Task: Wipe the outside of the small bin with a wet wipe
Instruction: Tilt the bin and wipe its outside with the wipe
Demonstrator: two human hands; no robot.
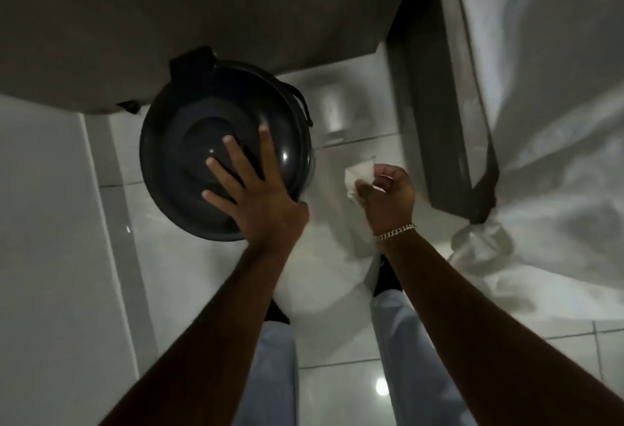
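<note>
Left of the frame's centre, the small bin was seen from straight above on the pale tiled floor, its dark round lid facing the camera and its upright axis running away from the lens, so that its outer wall was almost hidden. The left hand was laid flat on the lid with fingers spread wide. The right hand was closed around a crumpled wet wipe, just right of the bin's rim and apart from it. The wiping hand was thus judged nearer the bin's right side. No brand, label or writing could be read.
</note>
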